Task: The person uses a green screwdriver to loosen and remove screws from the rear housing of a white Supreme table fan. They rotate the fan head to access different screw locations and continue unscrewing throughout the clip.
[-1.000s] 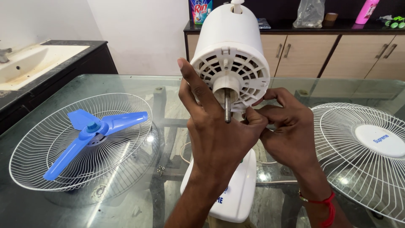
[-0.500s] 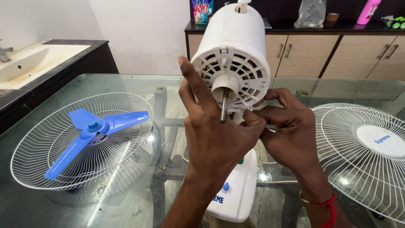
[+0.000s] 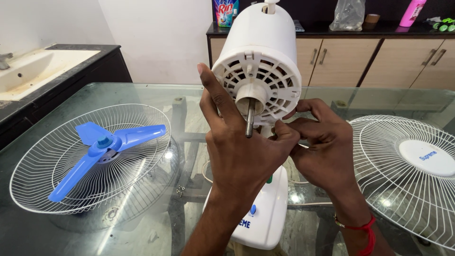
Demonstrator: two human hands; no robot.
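Fan motor [image 3: 258,61]: stripped, bare shaft [image 3: 249,118] exposed.
Blade [image 3: 102,144]: off, lying in rear grille [image 3: 57,189] on tabletop [image 3: 142,90].
Front grille [image 3: 407,175]: off.
Hands: left hand [image 3: 241,151] and right hand [image 3: 322,147] pinch beneath motor face; what they grip is hidden.

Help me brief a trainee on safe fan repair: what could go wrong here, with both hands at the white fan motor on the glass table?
1. The left hand lies against the bare threaded metal shaft of the white plastic motor housing; it might scrape the fingers.
2. Small loose screws lie on the glass table and could roll away.
3. The right hand works under the tilted housing, which might tip.
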